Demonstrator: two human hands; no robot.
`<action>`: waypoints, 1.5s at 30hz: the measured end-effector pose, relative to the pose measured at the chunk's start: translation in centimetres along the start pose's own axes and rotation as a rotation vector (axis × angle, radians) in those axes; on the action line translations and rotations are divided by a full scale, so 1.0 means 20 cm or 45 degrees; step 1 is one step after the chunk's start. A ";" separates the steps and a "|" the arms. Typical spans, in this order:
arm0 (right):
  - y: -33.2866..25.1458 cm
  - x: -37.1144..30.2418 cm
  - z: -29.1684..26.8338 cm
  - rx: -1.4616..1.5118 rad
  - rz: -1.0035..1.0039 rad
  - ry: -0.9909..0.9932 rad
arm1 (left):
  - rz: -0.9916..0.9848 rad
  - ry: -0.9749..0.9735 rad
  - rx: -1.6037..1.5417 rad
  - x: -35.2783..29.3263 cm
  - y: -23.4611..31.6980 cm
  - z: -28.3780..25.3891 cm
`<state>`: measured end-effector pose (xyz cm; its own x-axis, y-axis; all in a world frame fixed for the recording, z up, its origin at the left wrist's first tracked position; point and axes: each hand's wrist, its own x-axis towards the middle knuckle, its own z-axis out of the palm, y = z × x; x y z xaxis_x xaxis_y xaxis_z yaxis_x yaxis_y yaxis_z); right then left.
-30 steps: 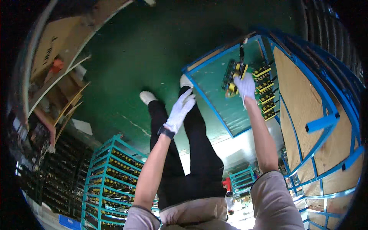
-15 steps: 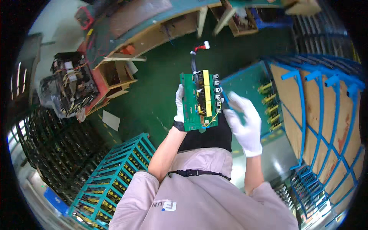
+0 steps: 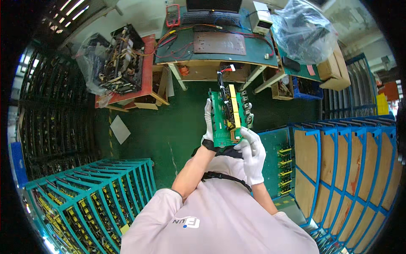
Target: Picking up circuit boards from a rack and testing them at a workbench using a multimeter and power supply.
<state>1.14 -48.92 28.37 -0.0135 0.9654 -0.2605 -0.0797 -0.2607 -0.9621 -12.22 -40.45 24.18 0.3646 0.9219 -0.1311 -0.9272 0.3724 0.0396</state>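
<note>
A green circuit board (image 3: pixel 219 122) is held up in front of my waist, tilted. Along it stand yellow block-shaped parts (image 3: pixel 234 106), and a row of metal-tabbed parts lines its right edge. A dark cable bundle (image 3: pixel 223 86) rises past the far edge to a white plug with red wire. My left hand (image 3: pixel 208 120), in a white glove, grips the board from its left side and underneath; white fingertips show beyond the right edge. My right hand (image 3: pixel 253 154), also gloved, is at the near right corner with fingers curled together; what they pinch is hidden.
Ahead stands a green workbench (image 3: pixel 182 48) with a keyboard, a metal plate and a red meter (image 3: pixel 172 16). A red table (image 3: pixel 146 89) with equipment is at left. A teal rack (image 3: pixel 89 184) of boards stands near left, a blue-framed rack (image 3: pixel 315 169) at right.
My view has swung toward the workbench. My right hand has come in from the right to the board's near corner, its fingers closing. My left hand still holds the board.
</note>
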 end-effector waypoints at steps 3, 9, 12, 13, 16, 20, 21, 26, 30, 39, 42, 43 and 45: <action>-0.02 -0.02 0.04 -0.784 -0.973 -0.105 | 0.108 0.091 0.060 0.01 0.01 -0.03; -0.12 0.00 0.15 -1.188 -0.920 -0.160 | 0.035 0.106 0.068 -0.03 0.05 -0.04; -0.17 0.01 0.17 -1.290 -0.898 -0.183 | -0.030 0.031 0.059 -0.03 0.09 -0.10; -0.18 0.02 0.18 -1.309 -0.935 -0.166 | -0.014 0.068 0.061 -0.02 0.09 -0.12; -0.24 0.07 0.18 -1.382 -0.939 -0.134 | -0.044 -0.001 0.070 0.01 0.08 -0.07; -0.33 0.17 0.14 -1.503 -0.837 -0.258 | -0.195 -0.112 -0.127 0.06 0.11 0.00; -0.35 0.22 0.12 -1.465 -0.958 -0.306 | -0.183 -0.062 0.026 0.07 0.12 0.04; -0.55 0.44 -0.12 -1.194 -1.285 -0.309 | -0.257 0.108 -0.002 0.25 0.08 0.04; -0.73 0.72 -0.34 -1.775 -1.292 -0.335 | -0.523 -0.125 -0.085 0.40 0.13 0.17; -0.79 1.18 -0.34 -1.783 -1.767 -0.930 | -0.642 -0.286 0.133 0.64 0.24 0.12; -0.79 1.30 -0.31 -1.826 -1.744 -1.086 | -0.718 -0.121 -0.046 0.74 0.27 0.06; -0.79 1.34 -0.29 -1.835 -1.701 -1.141 | -0.775 -0.086 -0.048 0.77 0.30 0.07; -0.78 1.41 -0.25 -1.852 -1.611 -1.201 | -0.811 0.000 0.008 0.84 0.38 0.06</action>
<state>6.93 -17.74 35.73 -0.9819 0.1760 0.0696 0.1747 0.9843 -0.0251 -13.10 -22.04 23.38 0.8444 0.5195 -0.1306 -0.5281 0.8482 -0.0406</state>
